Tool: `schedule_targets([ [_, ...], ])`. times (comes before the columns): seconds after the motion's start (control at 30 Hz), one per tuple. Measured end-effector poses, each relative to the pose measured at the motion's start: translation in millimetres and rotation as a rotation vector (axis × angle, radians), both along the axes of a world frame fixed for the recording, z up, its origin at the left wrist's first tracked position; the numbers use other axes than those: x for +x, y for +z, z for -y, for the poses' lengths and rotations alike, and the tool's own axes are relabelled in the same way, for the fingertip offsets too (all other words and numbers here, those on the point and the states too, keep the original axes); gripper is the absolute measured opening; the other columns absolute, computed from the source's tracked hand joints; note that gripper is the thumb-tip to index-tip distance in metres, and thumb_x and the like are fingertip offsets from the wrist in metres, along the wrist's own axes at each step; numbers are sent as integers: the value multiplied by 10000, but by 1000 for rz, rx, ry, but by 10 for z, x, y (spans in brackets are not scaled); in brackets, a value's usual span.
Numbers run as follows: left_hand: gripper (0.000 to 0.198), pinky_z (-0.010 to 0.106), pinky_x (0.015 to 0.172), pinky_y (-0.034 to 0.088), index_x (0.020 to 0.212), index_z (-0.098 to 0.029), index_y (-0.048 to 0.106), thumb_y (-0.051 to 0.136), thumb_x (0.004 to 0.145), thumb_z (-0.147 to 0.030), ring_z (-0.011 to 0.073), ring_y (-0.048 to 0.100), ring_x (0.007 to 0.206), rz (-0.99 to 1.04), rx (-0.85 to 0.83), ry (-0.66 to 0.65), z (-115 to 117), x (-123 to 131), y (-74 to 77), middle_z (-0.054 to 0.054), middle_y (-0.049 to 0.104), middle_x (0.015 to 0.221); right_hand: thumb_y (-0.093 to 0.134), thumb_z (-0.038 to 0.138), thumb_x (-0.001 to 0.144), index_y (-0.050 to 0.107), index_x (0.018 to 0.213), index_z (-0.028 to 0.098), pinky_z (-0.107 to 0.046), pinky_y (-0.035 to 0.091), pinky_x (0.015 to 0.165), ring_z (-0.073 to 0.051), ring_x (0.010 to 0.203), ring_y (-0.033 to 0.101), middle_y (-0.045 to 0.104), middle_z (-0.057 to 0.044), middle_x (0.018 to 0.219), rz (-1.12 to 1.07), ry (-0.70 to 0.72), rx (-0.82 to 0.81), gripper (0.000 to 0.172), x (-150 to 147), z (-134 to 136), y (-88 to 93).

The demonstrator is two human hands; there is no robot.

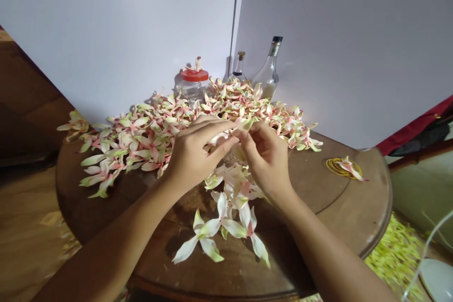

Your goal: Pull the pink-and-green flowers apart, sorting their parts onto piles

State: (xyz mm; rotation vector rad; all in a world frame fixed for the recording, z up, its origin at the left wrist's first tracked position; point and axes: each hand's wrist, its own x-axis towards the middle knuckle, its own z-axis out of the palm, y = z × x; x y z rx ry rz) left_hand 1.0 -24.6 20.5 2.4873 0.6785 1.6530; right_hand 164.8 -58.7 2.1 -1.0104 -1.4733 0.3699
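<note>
My left hand (193,151) and my right hand (269,158) meet above the middle of the round table. Between their fingertips they pinch a pale flower (245,124) with a greenish petal tip, largely hidden by the fingers. Below the hands lies a small group of white flowers with green tips and pink centres, the closest being a three-petalled flower (201,236) at the front. Behind the hands spreads a large heap of pink, white and green flowers (141,132).
A jar with a red lid (194,75), a small corked bottle (239,68) and a taller glass bottle (269,68) stand behind the heap, near the wall. Yellow loops (336,167) with one flower lie at the table's right. Yellow-green pieces (394,255) cover the floor at right.
</note>
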Motion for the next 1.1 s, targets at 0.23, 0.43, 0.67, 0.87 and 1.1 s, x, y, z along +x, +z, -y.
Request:
schedule_targets([
  [0.23, 209, 315, 861, 599, 1050, -218, 767, 748, 847, -176, 184, 723, 939, 71, -151, -50, -41, -12, -27, 52, 774, 1015, 540, 373, 999, 568, 883, 222, -294, 379, 623, -131, 670, 490, 528, 10, 750, 97, 153, -16, 192, 8, 20, 22],
  [0.43, 198, 266, 740, 633, 986, -226, 788, 792, 794, -177, 173, 746, 843, 158, -350, -112, -46, -23, -17, 34, 786, 969, 510, 382, 1017, 593, 929, 230, -320, 395, 660, -150, 719, 535, 596, -17, 812, 165, 133, 8, 195, 32, 10, 11],
  [0.67, 175, 255, 724, 639, 944, -230, 793, 820, 772, -214, 182, 756, 841, 179, -417, -114, -78, -30, 12, 26, 795, 938, 479, 328, 1029, 549, 874, 229, -305, 366, 607, -130, 633, 488, 547, 8, 734, 248, 85, 49, 197, 24, 22, 23],
  [0.87, 84, 249, 690, 611, 921, -213, 777, 732, 851, -227, 164, 740, 794, 136, -384, -47, -29, -2, 9, 23, 788, 895, 521, 323, 996, 572, 828, 216, -299, 372, 607, -128, 648, 507, 587, 0, 748, 166, 50, 19, 206, -6, 48, 25],
  [1.1, 59, 231, 550, 476, 867, -183, 672, 624, 893, -206, 107, 609, 611, 76, -227, 160, 70, 69, -57, 8, 710, 788, 591, 216, 918, 597, 751, 212, -290, 367, 585, -118, 613, 482, 576, 18, 670, 78, 3, 37, 167, -44, 66, -12],
])
